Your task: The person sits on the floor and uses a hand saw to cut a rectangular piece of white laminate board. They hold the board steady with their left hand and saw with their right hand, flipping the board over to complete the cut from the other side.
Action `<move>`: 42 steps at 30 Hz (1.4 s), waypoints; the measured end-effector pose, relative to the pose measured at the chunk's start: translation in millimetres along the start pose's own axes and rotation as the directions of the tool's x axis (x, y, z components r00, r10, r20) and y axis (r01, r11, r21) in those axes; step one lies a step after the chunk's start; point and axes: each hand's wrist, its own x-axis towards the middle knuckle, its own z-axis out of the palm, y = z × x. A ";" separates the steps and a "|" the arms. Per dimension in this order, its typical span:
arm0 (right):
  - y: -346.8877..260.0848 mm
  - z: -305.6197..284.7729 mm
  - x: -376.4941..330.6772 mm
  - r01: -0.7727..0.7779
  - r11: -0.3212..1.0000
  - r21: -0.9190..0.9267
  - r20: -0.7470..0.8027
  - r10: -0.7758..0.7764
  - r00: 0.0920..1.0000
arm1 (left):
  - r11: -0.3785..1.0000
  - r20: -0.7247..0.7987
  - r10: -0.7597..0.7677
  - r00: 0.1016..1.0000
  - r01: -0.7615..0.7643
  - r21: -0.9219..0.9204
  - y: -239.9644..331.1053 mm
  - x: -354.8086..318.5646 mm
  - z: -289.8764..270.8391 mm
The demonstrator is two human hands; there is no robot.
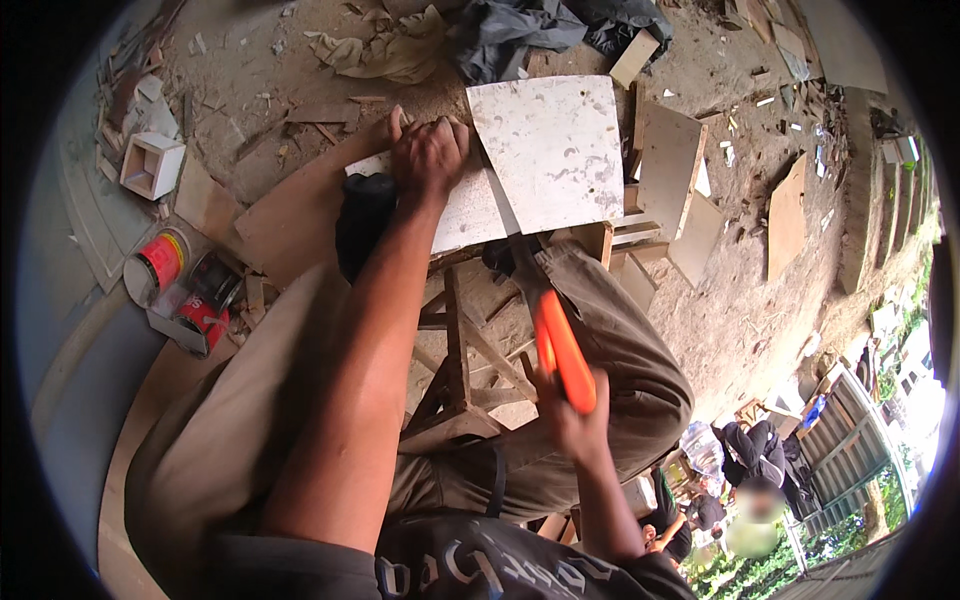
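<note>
A stained white board (560,150) lies across a wooden stool (455,340) in front of me. My left hand (428,158) presses on the board's left part, its fingers curled at the far edge. My right hand (575,410) grips the orange handle (566,355) of a handsaw. The saw's blade (502,200) sits in a cut between the left and right parts of the board. The right part looks slightly tilted. A black shoe (365,222) rests on the board's left end, beside my left forearm.
Red-and-black cans (205,325) stand at the left, near a small white wooden box (152,165). Board offcuts (668,165) lean and lie on the littered dirt floor to the right. Dark sheeting (515,40) lies at the far side. Other people (755,455) sit at lower right.
</note>
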 end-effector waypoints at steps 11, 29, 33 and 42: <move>-14.3 54.4 143.8 0.302 0.952 -0.047 0.065 -0.299 0.952 | 0.994 0.183 -0.024 0.983 0.003 0.112 14.6 2.5 -23.7; -34.7 52.6 147.7 0.139 0.982 -0.128 -0.003 -0.141 0.990 | 0.996 0.180 -0.068 0.981 0.057 0.069 9.5 -3.3 -0.9; -11.5 17.9 29.7 0.122 0.978 -0.170 0.040 -0.117 0.992 | 0.997 0.085 -0.064 0.994 0.060 0.049 -8.1 -7.2 3.3; -26.0 33.6 96.0 0.131 0.990 -0.050 0.012 -0.130 0.991 | 0.994 0.160 -0.106 0.981 0.102 0.032 -0.6 -1.9 -7.6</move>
